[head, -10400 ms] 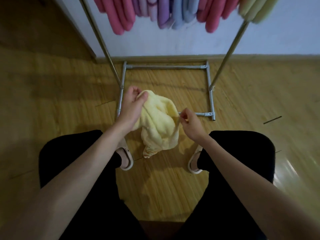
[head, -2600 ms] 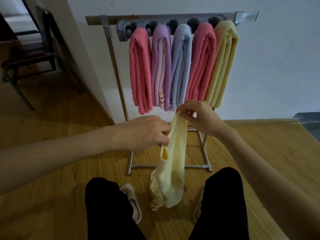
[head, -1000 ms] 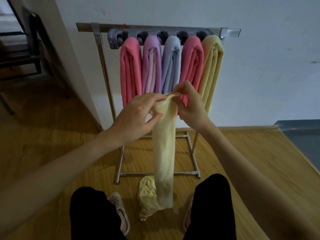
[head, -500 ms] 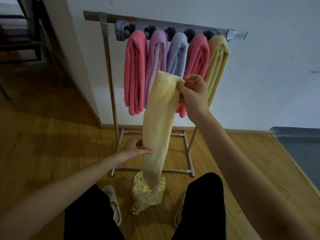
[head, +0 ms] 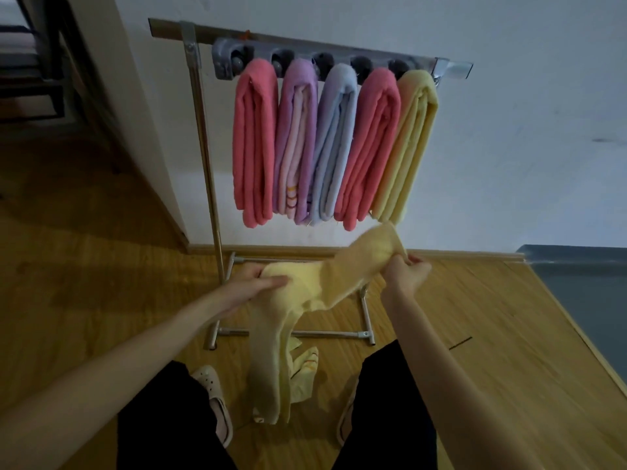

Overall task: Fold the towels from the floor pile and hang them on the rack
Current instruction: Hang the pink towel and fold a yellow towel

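Since half a second ago the right hand (head: 405, 274) has dropped from rack-towel height to well below the hung towels, and the left hand (head: 256, 288) has come up to about the same level, taking a new hold further along the pale yellow towel (head: 319, 286).

Left hand: fingers curled around a bunched part of the towel. Right hand: clenched on the towel near its upper end, at 3 o'clock from the left hand. The towel spans between both hands, with a short flap sticking up past the right hand toward 12 o'clock. The rest hangs from the left hand toward 6 o'clock, its lower end between the two feet; can't tell whether it touches the wooden floor (head: 101, 283).

Towel rack (head: 203, 130) stands at 12 o'clock against the white wall (head: 509, 113). Five folded towels hang on it side by side, touching: coral towel (head: 254, 140), purple towel (head: 295, 137), light blue towel (head: 334, 140), a second coral-pink towel (head: 369, 144), yellow towel (head: 409, 144). Rack base frame (head: 325, 334) rests on the floor just beyond the feet.
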`<state>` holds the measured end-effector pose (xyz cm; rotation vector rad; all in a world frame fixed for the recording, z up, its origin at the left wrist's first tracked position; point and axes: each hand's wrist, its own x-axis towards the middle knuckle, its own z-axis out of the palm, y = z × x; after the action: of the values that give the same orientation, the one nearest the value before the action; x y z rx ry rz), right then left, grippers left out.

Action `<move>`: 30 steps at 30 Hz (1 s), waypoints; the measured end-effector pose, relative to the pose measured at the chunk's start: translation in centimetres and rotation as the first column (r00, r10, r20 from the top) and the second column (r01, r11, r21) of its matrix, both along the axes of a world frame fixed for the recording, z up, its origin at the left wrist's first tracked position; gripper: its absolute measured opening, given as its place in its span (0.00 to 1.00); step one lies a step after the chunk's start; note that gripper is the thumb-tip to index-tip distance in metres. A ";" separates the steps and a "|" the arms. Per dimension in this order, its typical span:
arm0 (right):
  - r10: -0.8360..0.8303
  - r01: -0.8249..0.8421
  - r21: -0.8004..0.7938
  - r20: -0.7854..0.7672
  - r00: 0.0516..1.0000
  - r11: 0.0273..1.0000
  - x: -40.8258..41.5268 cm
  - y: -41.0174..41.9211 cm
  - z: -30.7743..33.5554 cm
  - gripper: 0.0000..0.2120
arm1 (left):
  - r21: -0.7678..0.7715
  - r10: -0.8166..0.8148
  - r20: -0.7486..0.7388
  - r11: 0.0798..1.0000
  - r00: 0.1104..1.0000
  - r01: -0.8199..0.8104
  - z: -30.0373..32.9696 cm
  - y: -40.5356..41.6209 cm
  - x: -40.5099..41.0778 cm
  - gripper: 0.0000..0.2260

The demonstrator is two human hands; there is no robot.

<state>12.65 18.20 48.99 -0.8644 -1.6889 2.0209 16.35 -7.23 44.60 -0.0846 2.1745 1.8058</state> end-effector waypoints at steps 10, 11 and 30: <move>0.553 -0.728 0.194 0.532 0.642 0.658 4.5 -1.4 -8.9 0.13 | -0.037 -0.420 -0.074 0.908 0.905 0.418 7.8 1.0 -0.2 0.06; 0.565 -0.731 0.307 0.478 0.673 0.610 4.4 -1.9 -8.2 0.13 | -0.057 -0.469 -0.056 0.883 0.881 0.467 8.2 1.0 -0.3 0.07; 1.000 -0.983 0.183 0.026 -0.011 -0.015 2.0 -4.9 0.6 0.07 | -0.221 -0.538 0.062 0.814 0.841 0.537 8.8 -4.6 0.1 0.19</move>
<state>14.66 13.33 49.59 1.0601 -2.7244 2.4263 16.48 -11.87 53.43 0.4437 2.1128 1.2314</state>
